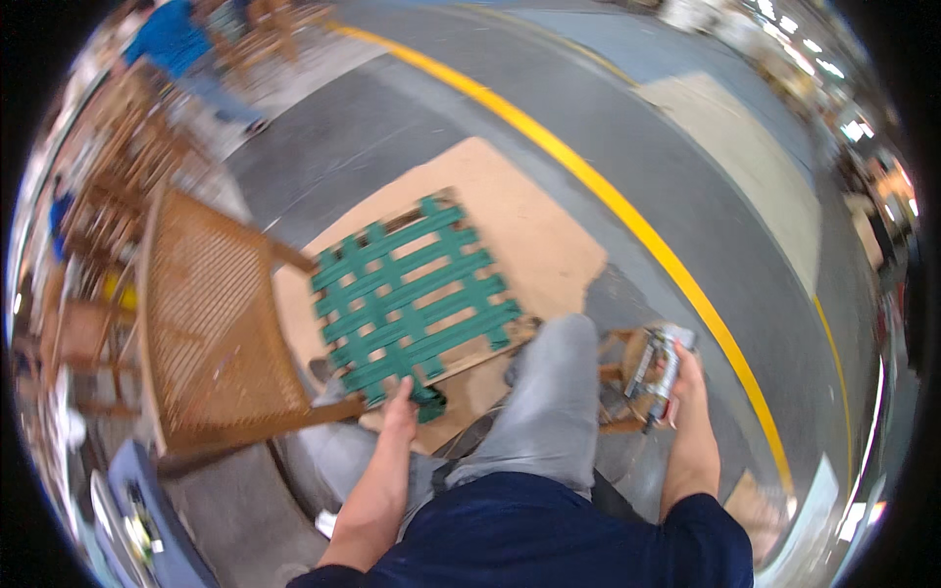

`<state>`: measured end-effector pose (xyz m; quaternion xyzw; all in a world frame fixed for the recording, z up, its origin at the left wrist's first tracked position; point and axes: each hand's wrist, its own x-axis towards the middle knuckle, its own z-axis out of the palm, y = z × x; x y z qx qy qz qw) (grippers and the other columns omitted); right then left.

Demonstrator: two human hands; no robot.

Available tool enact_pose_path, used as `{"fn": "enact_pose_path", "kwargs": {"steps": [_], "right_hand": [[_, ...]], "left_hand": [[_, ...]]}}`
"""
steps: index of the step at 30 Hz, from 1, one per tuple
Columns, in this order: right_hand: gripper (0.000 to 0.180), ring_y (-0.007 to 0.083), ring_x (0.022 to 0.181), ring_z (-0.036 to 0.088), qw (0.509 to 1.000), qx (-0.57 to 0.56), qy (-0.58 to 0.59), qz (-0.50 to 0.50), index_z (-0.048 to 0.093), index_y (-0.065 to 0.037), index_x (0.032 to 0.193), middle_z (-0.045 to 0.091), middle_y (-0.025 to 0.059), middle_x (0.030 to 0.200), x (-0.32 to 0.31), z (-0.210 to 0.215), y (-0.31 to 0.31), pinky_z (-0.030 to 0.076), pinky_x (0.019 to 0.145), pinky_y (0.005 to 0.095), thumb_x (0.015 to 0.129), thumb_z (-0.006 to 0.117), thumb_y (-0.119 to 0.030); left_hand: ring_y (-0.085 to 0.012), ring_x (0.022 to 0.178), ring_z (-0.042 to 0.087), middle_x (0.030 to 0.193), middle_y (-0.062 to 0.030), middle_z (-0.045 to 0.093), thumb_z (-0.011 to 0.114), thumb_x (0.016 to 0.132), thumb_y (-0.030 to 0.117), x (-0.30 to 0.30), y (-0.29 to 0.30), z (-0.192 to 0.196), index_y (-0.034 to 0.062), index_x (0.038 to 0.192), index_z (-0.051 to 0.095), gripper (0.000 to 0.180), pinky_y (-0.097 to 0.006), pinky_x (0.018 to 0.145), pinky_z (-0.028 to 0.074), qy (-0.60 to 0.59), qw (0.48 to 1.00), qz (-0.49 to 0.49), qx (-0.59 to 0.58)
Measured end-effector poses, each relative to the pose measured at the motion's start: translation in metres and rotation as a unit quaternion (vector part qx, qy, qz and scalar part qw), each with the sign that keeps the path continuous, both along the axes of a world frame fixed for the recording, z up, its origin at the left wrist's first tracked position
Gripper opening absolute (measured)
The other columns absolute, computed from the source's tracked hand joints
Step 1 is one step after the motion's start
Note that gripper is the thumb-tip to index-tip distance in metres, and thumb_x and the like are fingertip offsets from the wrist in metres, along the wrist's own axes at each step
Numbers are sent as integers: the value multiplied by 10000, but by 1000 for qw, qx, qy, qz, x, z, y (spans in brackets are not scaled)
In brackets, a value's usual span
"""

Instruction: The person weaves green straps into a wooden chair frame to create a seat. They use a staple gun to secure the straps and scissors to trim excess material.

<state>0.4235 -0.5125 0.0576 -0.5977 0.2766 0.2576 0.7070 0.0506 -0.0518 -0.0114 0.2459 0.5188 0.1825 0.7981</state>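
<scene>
The webbed seat frame lies on a flat board on the floor, before the person's knees. A cane chair back stands to its left; a stapler to its right.

Green woven webbing, tan cane chair back, yellow floor line

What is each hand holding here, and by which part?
Left hand grips the green-webbed seat frame at its near edge. Right hand holds a metal staple gun around its body.

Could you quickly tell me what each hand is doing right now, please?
Left hand: closed on the near edge of the green webbing.
Right hand: closed around a metal staple gun.
</scene>
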Motion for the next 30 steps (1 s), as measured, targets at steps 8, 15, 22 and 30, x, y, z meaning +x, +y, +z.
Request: {"fn": "enact_pose_path", "kwargs": {"steps": [8,15,22,30], "right_hand": [[419,312,923,746,908,-365,-167,123,702,-7,1268,764,143,1070,-15,-34,-22,602,813,442,968,765,-294],[405,230,1000,712,807,-432,-334,226,717,62,1232,759,166,1102,-59,15,8,546,929,361,937,789,-204],[350,167,976,696,832,-219,-385,335,705,22,1265,752,88,1076,-136,29,151,553,893,313,973,759,-163],[609,327,1087,738,728,-208,-228,613,709,52,1223,759,221,1183,-242,-101,349,574,949,434,864,852,-419]], "left_hand": [[-256,1239,628,1399,-140,639,798,972,285,21,-9,-21,-12,1449,559,610,-442,1037,512,26,999,21,11],[-278,1309,585,1569,-196,465,828,935,380,22,1,-45,-106,1434,544,753,-416,1086,488,121,989,23,81],[-240,962,698,1117,-127,754,817,955,312,-25,-28,-49,-45,1219,717,455,-400,856,557,89,992,-68,65],[-218,830,666,1000,-86,751,862,914,344,-48,-85,-65,-12,1099,751,417,-422,714,522,170,928,-325,74]]}}
